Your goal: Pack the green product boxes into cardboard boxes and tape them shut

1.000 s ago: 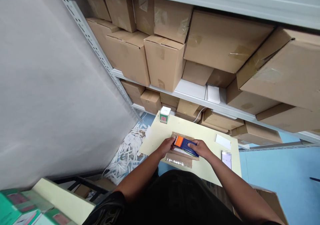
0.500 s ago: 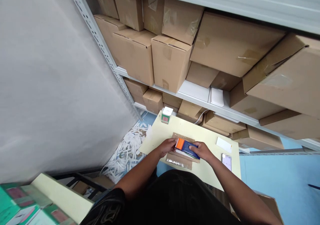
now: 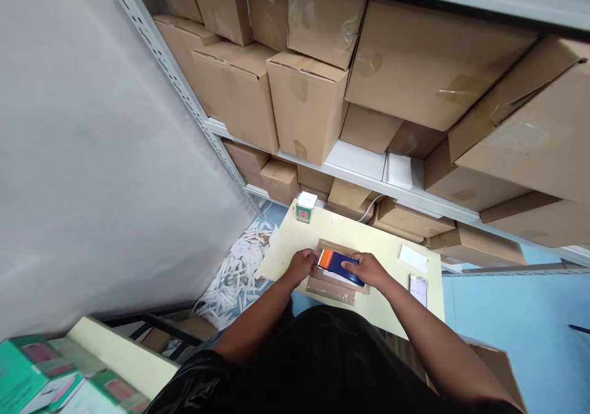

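Over the table's middle, my right hand grips a flat blue packet with an orange end, its thumb lying on the blue face. My left hand is closed, fingertips pinched at the packet's orange left end; the exact contact is too small to see. Beneath the packet lies a brown mailing pouch with a shiny clear strip along its near side. Something white shows between packet and pouch.
The cream table carries a green and white box at its far left corner, a white card and a phone at right. Shelves of cardboard boxes stand beyond. White paper strips litter the floor at left.
The packet has turned slightly and its blue face lies flatter to view. My left hand has shifted a little left and up. My head view has tilted slightly.
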Demonstrator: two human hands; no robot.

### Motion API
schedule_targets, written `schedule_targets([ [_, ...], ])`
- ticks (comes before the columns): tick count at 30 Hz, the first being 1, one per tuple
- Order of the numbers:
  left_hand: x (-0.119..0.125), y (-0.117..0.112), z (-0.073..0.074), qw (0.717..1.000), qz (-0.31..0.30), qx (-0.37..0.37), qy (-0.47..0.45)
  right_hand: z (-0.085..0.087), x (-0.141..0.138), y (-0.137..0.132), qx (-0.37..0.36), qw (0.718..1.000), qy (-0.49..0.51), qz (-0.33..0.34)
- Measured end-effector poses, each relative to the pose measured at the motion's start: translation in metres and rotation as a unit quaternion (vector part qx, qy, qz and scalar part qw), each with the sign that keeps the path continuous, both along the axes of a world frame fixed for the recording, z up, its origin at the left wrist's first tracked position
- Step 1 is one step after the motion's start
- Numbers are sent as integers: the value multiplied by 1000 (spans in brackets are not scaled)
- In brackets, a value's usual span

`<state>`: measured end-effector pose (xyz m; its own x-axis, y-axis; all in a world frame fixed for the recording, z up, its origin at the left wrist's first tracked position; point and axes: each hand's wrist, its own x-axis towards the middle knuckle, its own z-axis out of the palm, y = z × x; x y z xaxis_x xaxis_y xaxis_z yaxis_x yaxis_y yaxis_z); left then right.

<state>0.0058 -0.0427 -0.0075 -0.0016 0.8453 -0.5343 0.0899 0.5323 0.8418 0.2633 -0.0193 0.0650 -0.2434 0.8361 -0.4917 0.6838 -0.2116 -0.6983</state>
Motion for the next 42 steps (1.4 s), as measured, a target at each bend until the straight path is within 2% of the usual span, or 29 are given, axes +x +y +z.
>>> schedule_targets([
  [3, -20, -2, -13, 997, 18, 29, 62, 1, 4, 3, 0, 1000, -22, -2],
  [6, -27, -4, -26, 995, 4, 38, 97, -1, 10, 2, -6, 999, -38, -4],
  [14, 8, -14, -58, 982, -45, 66, 174, -1, 8, -2, 15, 999, -45, 13],
  [17, 5, -16, -60, 979, -51, 60, 188, -1, 7, -2, 20, 998, -59, 11],
  [19, -1, -19, -55, 969, -78, 122, 202, -2, 7, -1, 25, 998, -64, 15],
  [20, -3, -21, -51, 954, -114, 178, 211, -1, 6, -1, 29, 997, -64, 18],
  [22, -6, -24, -42, 900, -221, 293, 234, 0, 6, -1, 31, 997, -64, 23],
  [23, -5, -26, -38, 867, -276, 329, 251, 2, 5, 0, 28, 997, -66, 24],
  [25, -2, -28, -33, 821, -346, 346, 295, 6, 4, 1, 21, 997, -72, 26],
  [31, 2, -26, -36, 750, -378, 368, 398, 20, 11, 5, -8, 997, -57, 48],
  [35, -1, -24, -37, 732, -380, 381, 418, 21, 53, 0, -22, 999, -41, 25],
  [42, -1, -24, -37, 739, -370, 388, 408, 22, 186, -27, -60, 996, -67, -22],
])
